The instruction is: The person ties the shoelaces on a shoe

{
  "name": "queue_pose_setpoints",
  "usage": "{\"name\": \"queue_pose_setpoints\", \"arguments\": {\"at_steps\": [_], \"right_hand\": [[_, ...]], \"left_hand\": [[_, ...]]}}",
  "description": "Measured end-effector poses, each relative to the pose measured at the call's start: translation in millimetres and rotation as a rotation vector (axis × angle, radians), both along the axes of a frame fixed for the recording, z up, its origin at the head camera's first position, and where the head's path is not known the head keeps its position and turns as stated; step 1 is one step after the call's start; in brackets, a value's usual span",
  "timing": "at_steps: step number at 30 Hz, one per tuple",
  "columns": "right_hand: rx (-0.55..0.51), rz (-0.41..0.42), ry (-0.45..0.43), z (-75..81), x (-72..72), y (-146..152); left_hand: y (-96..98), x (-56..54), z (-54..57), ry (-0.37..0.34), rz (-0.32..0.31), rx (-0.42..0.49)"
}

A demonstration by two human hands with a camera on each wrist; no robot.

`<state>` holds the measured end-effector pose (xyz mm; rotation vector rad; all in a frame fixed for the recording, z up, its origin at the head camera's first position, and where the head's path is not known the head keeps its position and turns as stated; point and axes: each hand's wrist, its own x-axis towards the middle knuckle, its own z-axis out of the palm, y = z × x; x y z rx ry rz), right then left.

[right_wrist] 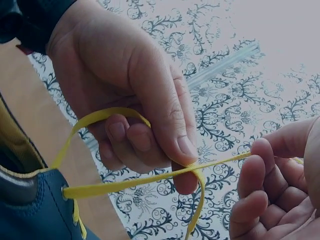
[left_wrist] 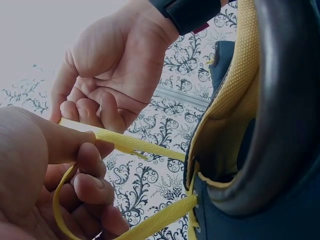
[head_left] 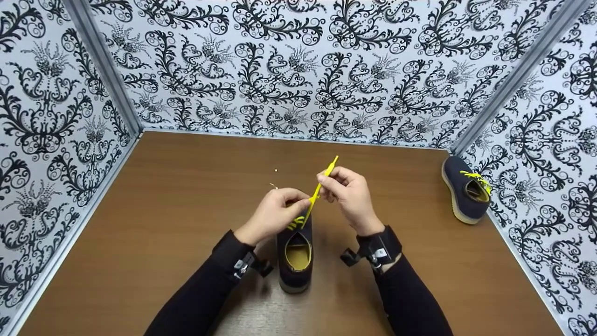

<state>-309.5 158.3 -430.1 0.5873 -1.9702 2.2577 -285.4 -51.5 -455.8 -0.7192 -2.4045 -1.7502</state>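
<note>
A dark shoe (head_left: 295, 278) with a yellow lining stands upright on the table, its heel toward me. My left hand (head_left: 275, 212), over the front of the shoe, pinches a yellow shoelace (head_left: 318, 190) between thumb and index finger. To its right, my right hand (head_left: 350, 196) pinches the same lace higher up, and an end sticks out above its fingertips. The right wrist view shows one lace strand running from an eyelet past the left thumb (right_wrist: 186, 147) to the right hand (right_wrist: 280, 195). Another strand loops behind the left hand's curled fingers. Lower lacing is partly hidden by the left hand.
A matching dark shoe (head_left: 459, 186) with yellow laces lies at the far right, close to the side wall. Small light bits (head_left: 274, 185) lie beyond the left hand. Patterned panels (head_left: 289, 70) enclose the brown table (head_left: 163, 210) at the back and sides.
</note>
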Motion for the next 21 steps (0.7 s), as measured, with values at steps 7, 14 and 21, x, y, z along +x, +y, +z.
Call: {"name": "queue_pose_setpoints", "arguments": {"at_steps": [7,14,21], "right_hand": [[-0.117,0.044,-0.123,1.8,1.9,-1.8],[-0.188,0.118,-0.157,0.6,1.6,-1.3],[-0.168,0.122,-0.135,-0.3,0.9,-1.6]], "left_hand": [[0.2,0.2,-0.4,-0.014,-0.004,0.014],[0.8,0.7,-0.3,0.004,-0.022,0.005],[0.8,0.0,-0.8,0.047,-0.031,-0.021]]}}
